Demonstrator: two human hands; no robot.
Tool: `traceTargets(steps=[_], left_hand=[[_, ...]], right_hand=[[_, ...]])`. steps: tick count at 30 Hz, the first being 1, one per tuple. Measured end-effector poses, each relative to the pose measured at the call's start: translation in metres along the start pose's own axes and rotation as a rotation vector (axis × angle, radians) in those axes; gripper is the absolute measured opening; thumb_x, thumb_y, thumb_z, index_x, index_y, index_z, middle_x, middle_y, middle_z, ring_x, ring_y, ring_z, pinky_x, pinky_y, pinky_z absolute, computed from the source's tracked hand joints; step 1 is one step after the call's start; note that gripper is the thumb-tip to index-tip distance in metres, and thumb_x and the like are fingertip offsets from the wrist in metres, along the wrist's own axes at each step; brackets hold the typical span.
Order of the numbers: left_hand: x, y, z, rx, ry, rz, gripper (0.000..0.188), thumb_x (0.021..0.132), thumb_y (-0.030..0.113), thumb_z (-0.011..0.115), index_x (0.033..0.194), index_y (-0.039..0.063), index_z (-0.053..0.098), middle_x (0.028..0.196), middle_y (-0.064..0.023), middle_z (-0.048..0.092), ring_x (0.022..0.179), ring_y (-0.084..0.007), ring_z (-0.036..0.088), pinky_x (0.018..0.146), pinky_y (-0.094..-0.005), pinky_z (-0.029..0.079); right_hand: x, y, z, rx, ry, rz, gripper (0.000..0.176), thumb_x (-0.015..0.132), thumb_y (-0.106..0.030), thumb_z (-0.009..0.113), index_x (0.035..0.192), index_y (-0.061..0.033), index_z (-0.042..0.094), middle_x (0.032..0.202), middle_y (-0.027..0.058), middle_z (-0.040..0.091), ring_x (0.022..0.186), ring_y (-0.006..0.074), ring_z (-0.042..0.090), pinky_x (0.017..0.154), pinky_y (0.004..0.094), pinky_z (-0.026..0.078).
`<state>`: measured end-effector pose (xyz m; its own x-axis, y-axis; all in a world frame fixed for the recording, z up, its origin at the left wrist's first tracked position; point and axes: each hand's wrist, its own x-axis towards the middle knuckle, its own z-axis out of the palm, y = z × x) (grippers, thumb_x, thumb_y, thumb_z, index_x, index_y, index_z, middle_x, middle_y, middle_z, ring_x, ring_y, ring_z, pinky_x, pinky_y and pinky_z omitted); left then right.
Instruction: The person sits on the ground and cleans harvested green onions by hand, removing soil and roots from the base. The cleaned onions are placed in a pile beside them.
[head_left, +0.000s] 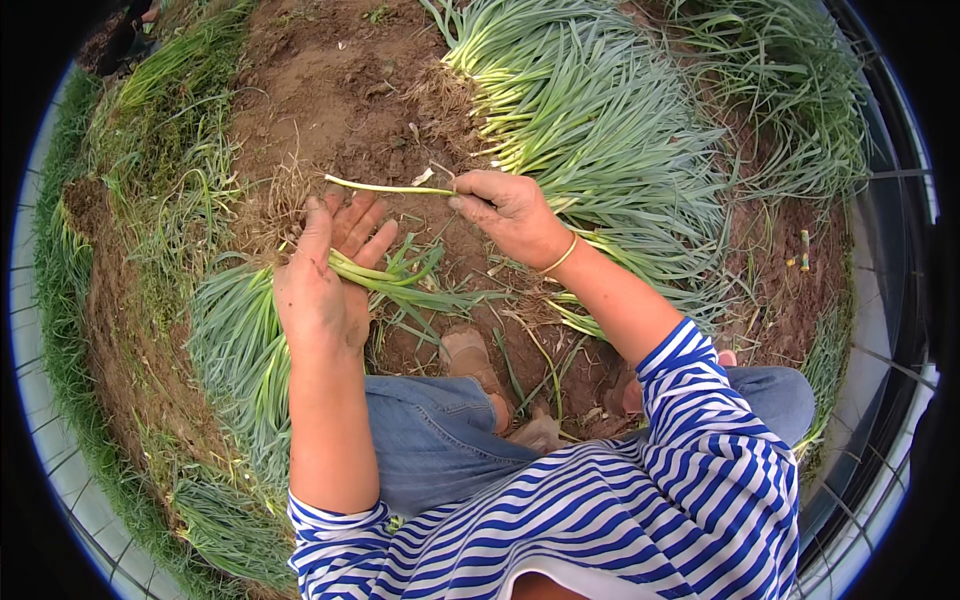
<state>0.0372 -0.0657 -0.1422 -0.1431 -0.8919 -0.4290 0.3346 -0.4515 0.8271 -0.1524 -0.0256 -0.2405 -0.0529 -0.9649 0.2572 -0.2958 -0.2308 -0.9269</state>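
My right hand (510, 214) pinches one thin green onion stalk (390, 187) between thumb and fingertips. Its pale end points left, above the fingers of my left hand (326, 270). Across that left palm lie a few green onions (375, 276), held at the base of the thumb with the fingers spread; their leaves trail right. Under and beside my left forearm is a pile of green onions (240, 337), with a tangle of dry roots (281, 206) at its top. A larger spread of green onions (600, 127) lies beyond my right hand, roots facing left.
Brown soil (322, 82) stretches ahead. Weeds and loose leaves (180, 150) line the left side, and more long green leaves (780, 90) lie far right. My shoe (469, 356) is on the ground below my hands. A small colourful object (805, 250) lies at the right.
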Motion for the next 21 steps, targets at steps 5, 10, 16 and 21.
traceTargets(steps=[5, 10, 16, 21], left_hand=[[-0.002, 0.003, -0.011, 0.002, -0.176, 0.042, 0.043, 0.099, 0.031, 0.044, 0.12, -0.006, 0.049, 0.07, 0.0006, 0.044, 0.065, -0.0111, 0.046, 0.069, -0.0302, 0.045], [-0.009, 0.026, -0.008, 0.108, 0.268, 0.529, 0.027, 0.093, 0.021, 0.058, 0.101, -0.005, 0.06, 0.064, 0.0038, 0.037, 0.054, -0.0058, 0.03, 0.049, -0.0221, 0.027], [-0.001, 0.015, -0.004, 0.284, 0.24, 0.524, 0.03, 0.094, 0.019, 0.056, 0.106, -0.008, 0.058, 0.061, 0.0051, 0.031, 0.054, -0.0055, 0.026, 0.049, -0.0216, 0.022], [0.0, 0.017, -0.003, 0.066, 0.098, 0.209, 0.033, 0.096, 0.024, 0.05, 0.106, -0.007, 0.056, 0.059, 0.0053, 0.027, 0.054, -0.006, 0.026, 0.049, -0.0224, 0.022]], right_hand=[[-0.043, -0.043, 0.033, 0.208, -0.265, 0.127, 0.018, 0.091, -0.014, 0.059, 0.102, 0.0, 0.058, 0.074, 0.0109, 0.056, 0.067, 0.0172, 0.052, 0.064, 0.0291, 0.045], [-0.075, 0.078, 0.035, -0.52, -0.433, 0.038, 0.023, 0.083, -0.023, 0.061, 0.094, -0.0035, 0.06, 0.096, 0.0128, 0.059, 0.092, 0.0329, 0.055, 0.081, 0.0415, 0.045], [-0.041, 0.184, -0.017, -1.223, -0.379, 0.188, 0.02, 0.075, -0.015, 0.061, 0.093, -0.006, 0.062, 0.093, 0.0101, 0.06, 0.09, 0.0308, 0.055, 0.082, 0.0392, 0.044], [-0.009, 0.171, -0.039, -0.843, -0.447, 0.479, 0.016, 0.076, -0.016, 0.062, 0.086, -0.0045, 0.068, 0.081, 0.0126, 0.066, 0.08, 0.0301, 0.062, 0.072, 0.0424, 0.048]])
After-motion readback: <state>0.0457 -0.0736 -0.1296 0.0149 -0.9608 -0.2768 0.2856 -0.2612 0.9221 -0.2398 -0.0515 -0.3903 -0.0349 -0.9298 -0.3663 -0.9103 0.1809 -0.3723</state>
